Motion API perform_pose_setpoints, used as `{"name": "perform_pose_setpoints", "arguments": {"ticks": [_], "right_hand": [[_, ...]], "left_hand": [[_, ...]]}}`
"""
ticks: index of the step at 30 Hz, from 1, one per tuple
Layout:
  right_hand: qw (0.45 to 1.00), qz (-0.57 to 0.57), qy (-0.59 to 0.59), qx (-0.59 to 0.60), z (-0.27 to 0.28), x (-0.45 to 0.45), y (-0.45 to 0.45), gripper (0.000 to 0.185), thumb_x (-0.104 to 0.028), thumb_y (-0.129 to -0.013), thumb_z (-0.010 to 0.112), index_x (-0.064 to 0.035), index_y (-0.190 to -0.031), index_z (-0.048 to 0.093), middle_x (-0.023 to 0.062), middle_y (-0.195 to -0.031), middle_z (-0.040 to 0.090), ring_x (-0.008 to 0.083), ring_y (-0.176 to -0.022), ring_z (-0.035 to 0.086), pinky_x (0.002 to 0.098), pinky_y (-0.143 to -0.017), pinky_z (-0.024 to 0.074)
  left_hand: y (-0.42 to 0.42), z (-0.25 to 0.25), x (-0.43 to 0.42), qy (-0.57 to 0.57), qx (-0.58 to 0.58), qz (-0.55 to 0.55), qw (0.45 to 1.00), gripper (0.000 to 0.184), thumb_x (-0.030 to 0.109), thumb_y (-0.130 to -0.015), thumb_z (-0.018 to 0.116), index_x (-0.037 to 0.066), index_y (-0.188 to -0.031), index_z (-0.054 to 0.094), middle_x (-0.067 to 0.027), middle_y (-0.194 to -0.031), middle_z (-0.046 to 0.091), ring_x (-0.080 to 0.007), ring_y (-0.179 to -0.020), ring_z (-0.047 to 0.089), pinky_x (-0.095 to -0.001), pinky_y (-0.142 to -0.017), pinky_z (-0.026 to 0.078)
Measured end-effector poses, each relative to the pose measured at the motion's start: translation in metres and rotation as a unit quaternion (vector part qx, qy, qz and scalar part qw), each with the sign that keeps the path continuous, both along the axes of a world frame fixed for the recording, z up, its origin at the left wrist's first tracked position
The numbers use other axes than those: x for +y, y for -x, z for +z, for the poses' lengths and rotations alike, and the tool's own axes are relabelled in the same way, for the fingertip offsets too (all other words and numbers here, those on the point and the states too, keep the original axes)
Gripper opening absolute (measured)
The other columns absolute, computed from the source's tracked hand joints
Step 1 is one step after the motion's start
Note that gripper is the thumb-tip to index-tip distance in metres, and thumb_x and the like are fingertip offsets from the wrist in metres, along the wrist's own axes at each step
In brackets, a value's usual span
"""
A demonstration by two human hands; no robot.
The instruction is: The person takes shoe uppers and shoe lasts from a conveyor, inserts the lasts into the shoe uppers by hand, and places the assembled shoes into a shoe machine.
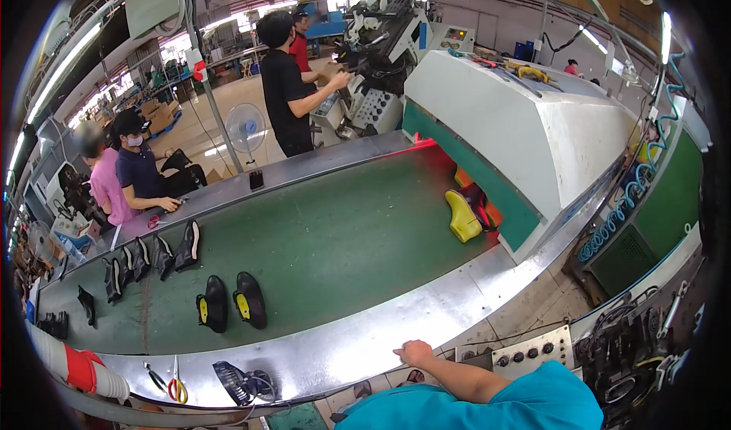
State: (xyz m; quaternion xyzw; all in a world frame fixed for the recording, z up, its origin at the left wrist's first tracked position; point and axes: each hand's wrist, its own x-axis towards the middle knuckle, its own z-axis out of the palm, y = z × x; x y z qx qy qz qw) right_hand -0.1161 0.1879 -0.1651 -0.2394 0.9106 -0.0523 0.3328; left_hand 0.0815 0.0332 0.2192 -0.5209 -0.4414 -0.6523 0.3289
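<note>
One hand of mine (413, 352) shows at the lower middle, at the end of a bare forearm below a teal sleeve. It looks like my left hand, with the fingers curled in near the metal edge (365, 339) of the conveyor; whether anything is in them is too small to tell. My other hand is not visible. On the green belt (327, 240) lie two black shoes with yellow patches, one (216, 304) beside the other (249, 301). A yellow-green boot form (463, 215) and dark and orange items sit at the mouth of the grey machine (487, 110).
Several black shoe uppers (187, 246) line the belt's left part. Scissors (177, 388) and a small black fan (242, 383) are on the near metal edge. Co-workers stand beyond the belt, one in black (285, 87). A control panel (533, 354) is at the lower right.
</note>
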Motion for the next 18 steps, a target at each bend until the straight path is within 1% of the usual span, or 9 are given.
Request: {"name": "perform_pose_setpoints", "arguments": {"ticks": [2,4,11,14,18], "right_hand": [[1.0,0.001,0.004,-0.003,-0.003,0.0,0.001,0.058,-0.06,-0.098,0.054,-0.0071,-0.107,0.076,0.019,-0.111,0.074,0.0354,-0.106,0.07,0.049,-0.091,0.0554],[1.0,-0.003,0.003,0.009,-0.007,0.001,0.001,0.062,-0.065,-0.097,0.052,-0.0087,-0.107,0.077,0.0185,-0.111,0.074,0.036,-0.107,0.07,0.0479,-0.091,0.0555],[1.0,-0.005,0.009,0.013,-0.006,0.001,-0.001,0.061,-0.064,-0.097,0.053,-0.0082,-0.104,0.078,0.0185,-0.108,0.075,0.0368,-0.104,0.07,0.0489,-0.091,0.0553],[1.0,-0.003,-0.002,-0.014,0.006,-0.001,0.001,0.059,-0.06,-0.099,0.053,-0.0062,-0.109,0.076,0.0183,-0.111,0.074,0.035,-0.107,0.07,0.0483,-0.091,0.0551],[1.0,0.001,-0.001,0.0,-0.003,-0.001,0.002,0.058,-0.06,-0.098,0.055,-0.0062,-0.108,0.076,0.0189,-0.11,0.074,0.0351,-0.107,0.07,0.0481,-0.092,0.0551]], "left_hand": [[0.001,0.0,0.001,-0.002,-0.001,-0.001,1.0,0.019,0.044,-0.097,0.065,0.031,-0.102,0.078,-0.0053,-0.115,0.073,-0.0238,-0.076,0.067,-0.0334,-0.063,0.048],[0.001,-0.001,0.002,-0.003,-0.002,-0.002,1.0,0.019,0.044,-0.096,0.065,0.031,-0.102,0.078,-0.0055,-0.115,0.073,-0.024,-0.076,0.067,-0.0335,-0.063,0.048],[-0.001,-0.001,0.005,-0.008,-0.007,-0.007,1.0,0.02,0.045,-0.096,0.066,0.031,-0.102,0.078,-0.0062,-0.116,0.073,-0.0244,-0.077,0.067,-0.0338,-0.063,0.048],[-0.006,-0.002,0.009,-0.015,-0.017,-0.006,1.0,0.02,0.046,-0.095,0.066,0.03,-0.102,0.078,-0.0066,-0.117,0.073,-0.0246,-0.077,0.067,-0.0339,-0.063,0.049],[-0.011,-0.002,0.011,-0.019,-0.023,0.0,1.0,0.021,0.046,-0.095,0.067,0.03,-0.102,0.078,-0.007,-0.117,0.073,-0.0249,-0.077,0.068,-0.0341,-0.063,0.049]]}}
